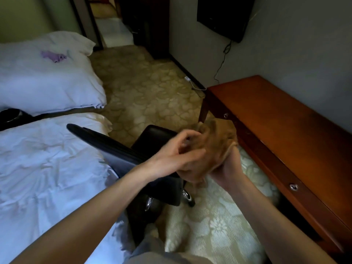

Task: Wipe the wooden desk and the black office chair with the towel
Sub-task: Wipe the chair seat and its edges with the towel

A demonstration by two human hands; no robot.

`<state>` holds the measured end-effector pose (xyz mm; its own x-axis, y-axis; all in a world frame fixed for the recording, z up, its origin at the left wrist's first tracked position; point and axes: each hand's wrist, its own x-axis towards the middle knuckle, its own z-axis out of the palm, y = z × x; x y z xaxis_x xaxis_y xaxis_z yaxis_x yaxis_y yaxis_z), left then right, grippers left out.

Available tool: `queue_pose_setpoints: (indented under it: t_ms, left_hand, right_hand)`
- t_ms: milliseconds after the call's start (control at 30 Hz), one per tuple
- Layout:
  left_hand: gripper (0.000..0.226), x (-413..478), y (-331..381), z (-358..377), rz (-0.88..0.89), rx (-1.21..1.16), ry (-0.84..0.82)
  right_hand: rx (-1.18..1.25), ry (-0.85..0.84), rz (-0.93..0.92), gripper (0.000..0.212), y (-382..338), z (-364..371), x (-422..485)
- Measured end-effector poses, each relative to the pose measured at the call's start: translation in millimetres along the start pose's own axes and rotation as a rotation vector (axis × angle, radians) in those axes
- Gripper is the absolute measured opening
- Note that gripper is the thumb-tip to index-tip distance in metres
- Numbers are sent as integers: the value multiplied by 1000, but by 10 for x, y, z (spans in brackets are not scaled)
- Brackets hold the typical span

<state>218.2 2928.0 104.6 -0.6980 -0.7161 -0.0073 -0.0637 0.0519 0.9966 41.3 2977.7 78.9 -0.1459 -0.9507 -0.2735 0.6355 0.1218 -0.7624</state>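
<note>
An orange-brown towel point(219, 138) is bunched up in mid-air between my hands, over the black office chair point(152, 141). My right hand point(227, 164) grips the towel from below. My left hand point(179, 155) pinches the cloth's near edge, its fingers curled and blurred. The chair stands between the bed and the wooden desk point(276, 119), its backrest point(99, 140) toward the bed. The desk runs along the right wall, its top bare, with round metal drawer knobs point(293, 187) on its front.
Two white-covered beds point(47, 164) fill the left side, and a purple item point(54, 56) lies on the far one. Patterned carpet point(148, 86) stretches toward a doorway. A black TV point(222, 16) hangs on the wall, its cable dropping to a plug on the floor point(187, 78).
</note>
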Motion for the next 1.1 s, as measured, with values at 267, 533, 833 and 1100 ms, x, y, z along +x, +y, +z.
queue_pose_setpoints:
  t_ms: [267,533,833,1100]
  left_hand:
    - [89,-65,-280,-1111,-139,1209,-246]
    - [44,-173,-1065,-1090,304,1506,-168]
    - [48,70,-967,-454,134,1340,-207]
    - [66,-348,-1027,-1555,182,1364,-87]
  right_hand:
    - [244,238,-43,37,85,-370,-107]
    - [41,272,74,33,328,-346,28]
    - [-825,266,289,81,395,-459,499]
    - [-1300,-11,346,49,47,20,532]
